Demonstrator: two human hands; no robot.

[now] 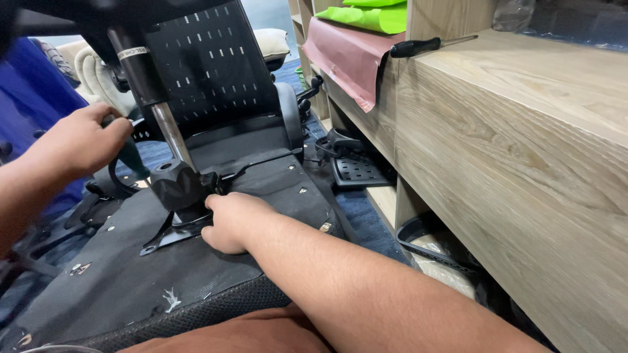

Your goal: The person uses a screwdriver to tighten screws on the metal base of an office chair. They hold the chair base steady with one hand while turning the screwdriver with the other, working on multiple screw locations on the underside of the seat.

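Observation:
An overturned black office chair lies before me, its seat underside (118,274) facing up. A chrome and black gas cylinder (154,98) rises from the black tilt mechanism (175,186) bolted to the seat. My right hand (232,222) presses on the mechanism's base plate, fingers curled at its right side. My left hand (82,140) is closed around a dark handle or lever at the left of the cylinder; what it grips is mostly hidden. The mesh backrest (212,62) stands behind.
A wooden shelf unit (523,150) runs along the right. A black-handled screwdriver (418,46) lies on its top, near a pink sheet (347,55) and green sheets (373,16). Black chair parts (356,167) lie on the blue floor beside the shelf.

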